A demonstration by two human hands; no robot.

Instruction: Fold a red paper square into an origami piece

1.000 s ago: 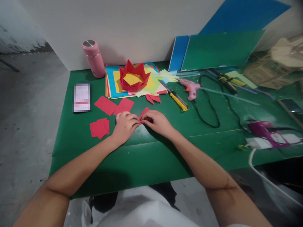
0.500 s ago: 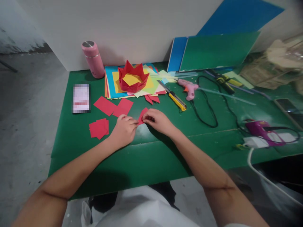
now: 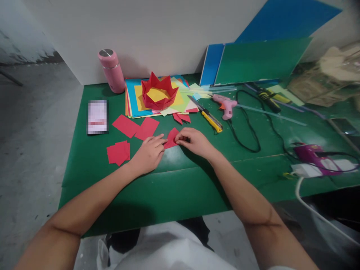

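Observation:
A small folded piece of red paper (image 3: 171,138) lies on the green tabletop between my hands. My left hand (image 3: 149,153) rests flat with its fingers stretched out, the fingertips touching the paper's left edge. At the right edge, my right hand (image 3: 194,143) pinches the paper between thumb and fingers. Two red paper rectangles (image 3: 125,126) lie beyond my left hand, and a small pile of red squares (image 3: 118,153) is to its left. Folded red pieces (image 3: 181,118) sit just behind the paper I work on.
A red pointed paper ring (image 3: 159,101) stands on stacked coloured paper (image 3: 134,108). Nearby are a yellow utility knife (image 3: 211,120), blade out, and a pink glue gun (image 3: 225,105) with its cord. A pink bottle (image 3: 113,73), a phone-like blurred item (image 3: 97,117) and a power strip (image 3: 308,170) flank them.
My right hand has shifted slightly right along the paper, and more of its red surface shows. My left fingers have spread and flattened beside it.

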